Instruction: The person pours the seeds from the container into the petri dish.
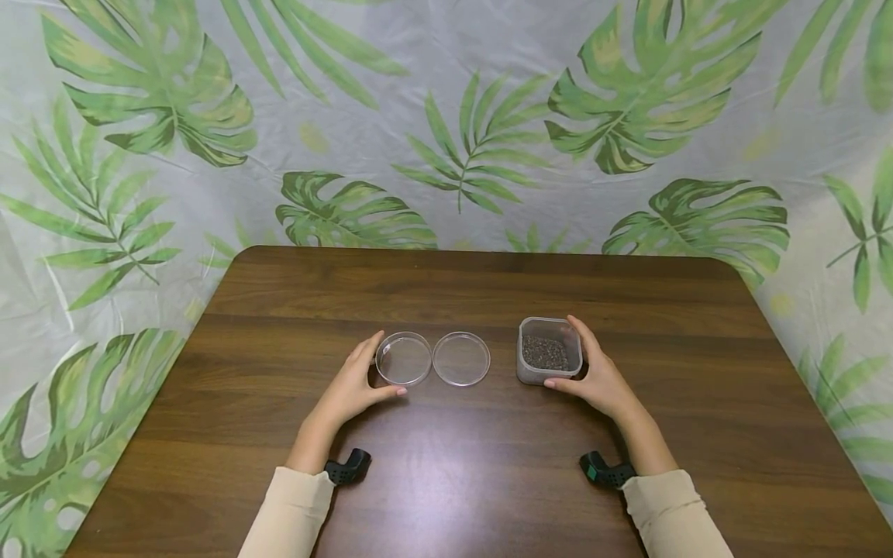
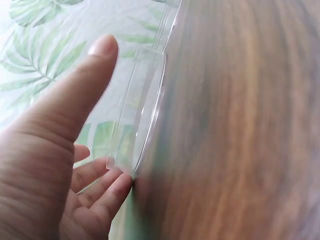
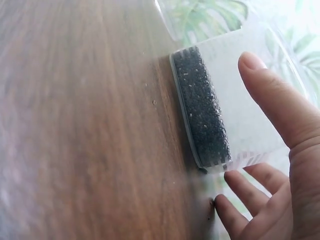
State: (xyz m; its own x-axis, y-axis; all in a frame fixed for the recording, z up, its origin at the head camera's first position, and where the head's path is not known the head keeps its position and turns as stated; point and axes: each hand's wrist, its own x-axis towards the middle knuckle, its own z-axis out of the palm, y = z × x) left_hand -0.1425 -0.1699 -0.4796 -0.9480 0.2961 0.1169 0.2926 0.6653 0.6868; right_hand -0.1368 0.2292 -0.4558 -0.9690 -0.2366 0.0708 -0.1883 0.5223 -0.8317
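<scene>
A clear square tub point(image 1: 532, 377) stands on a dark wooden table point(image 1: 474, 480), partly filled with small dark grains point(image 1: 544, 353). Around the tub's right side is a person's right hand point(image 1: 601, 381), spread wide, thumb at the near wall and forefinger at the far corner; I cannot tell whether it grips. To the tub's left, just apart, lies a clear round dish point(image 1: 461, 359); farther left, rims touching or nearly so, lies a second dish point(image 1: 404, 359). Farthest left of the tub, the left hand point(image 1: 354, 386) spreads wide, fingertips at the second dish's edge, thumb apart from it. Behind the tub, beyond the table, hangs a pale cloth point(image 1: 502, 46) printed with green leaves.
</scene>
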